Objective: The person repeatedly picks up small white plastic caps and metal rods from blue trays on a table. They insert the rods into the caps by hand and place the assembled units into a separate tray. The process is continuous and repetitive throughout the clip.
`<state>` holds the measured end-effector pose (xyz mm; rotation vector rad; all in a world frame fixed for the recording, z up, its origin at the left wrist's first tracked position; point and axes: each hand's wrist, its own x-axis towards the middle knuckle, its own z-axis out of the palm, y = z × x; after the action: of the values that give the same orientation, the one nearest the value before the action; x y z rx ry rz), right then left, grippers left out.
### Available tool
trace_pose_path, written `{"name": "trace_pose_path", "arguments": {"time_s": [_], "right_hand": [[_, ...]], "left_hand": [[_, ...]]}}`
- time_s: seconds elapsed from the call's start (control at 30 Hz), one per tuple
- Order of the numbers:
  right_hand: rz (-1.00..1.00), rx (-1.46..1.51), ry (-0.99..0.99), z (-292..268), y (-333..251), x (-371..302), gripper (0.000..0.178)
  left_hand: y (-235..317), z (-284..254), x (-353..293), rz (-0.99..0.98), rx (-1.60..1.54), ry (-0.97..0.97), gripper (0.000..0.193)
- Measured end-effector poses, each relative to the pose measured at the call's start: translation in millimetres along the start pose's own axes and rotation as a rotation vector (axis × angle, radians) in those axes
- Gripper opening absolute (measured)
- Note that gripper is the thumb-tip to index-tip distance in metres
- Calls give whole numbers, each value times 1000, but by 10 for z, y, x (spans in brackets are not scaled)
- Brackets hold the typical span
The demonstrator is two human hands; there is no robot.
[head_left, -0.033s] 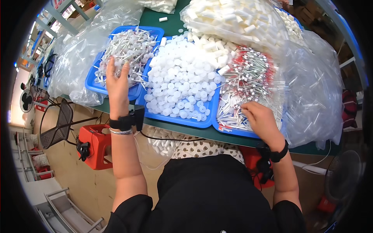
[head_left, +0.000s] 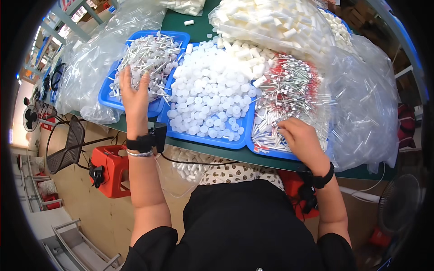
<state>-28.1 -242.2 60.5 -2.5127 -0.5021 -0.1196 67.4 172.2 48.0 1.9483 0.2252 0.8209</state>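
Observation:
My left hand (head_left: 134, 99) is over the near part of the left blue tray (head_left: 104, 92), its thumb and forefinger apart and nothing visible between them. That tray holds a heap of thin white sticks with translucent discs on them (head_left: 151, 54). At the right, my right hand (head_left: 302, 139) has its fingers curled and pinched over the near part of another blue tray (head_left: 282, 154). Whatever the fingertips hold, if anything, is too small to make out. Around them lie short white sticks (head_left: 266, 131), with red-and-silver wire-like pins (head_left: 291, 83) behind.
Loose translucent discs (head_left: 210, 97) fill the middle blue tray (head_left: 226, 143), with white cylinders (head_left: 244, 52) at its back. A large bag of cylinders (head_left: 275, 22) lies beyond. Clear plastic bags (head_left: 361, 108) flank the trays on the green table (head_left: 203, 155). A red stool (head_left: 108, 169) stands at left.
Both hands have shifted very slightly to the left. The trays and their contents look the same.

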Motion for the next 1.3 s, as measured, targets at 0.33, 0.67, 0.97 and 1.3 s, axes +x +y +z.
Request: {"name": "trace_pose_path", "arguments": {"time_s": [0.33,0.67,0.97,1.3], "right_hand": [[1,-360,-161,101,4,-124,16],[146,-137,-136,3,-88,-102,8],[138,109,85,-83,-71,-132,23],[29,115,145,-156,-337,-133,9]], "left_hand": [[565,470,-1107,332,89,-695,25],[542,722,-1402,545,262,-827,18],[555,685,-1340,438,301,-834,19],[825,686,-1445,-671,-717,-922,22]]}}
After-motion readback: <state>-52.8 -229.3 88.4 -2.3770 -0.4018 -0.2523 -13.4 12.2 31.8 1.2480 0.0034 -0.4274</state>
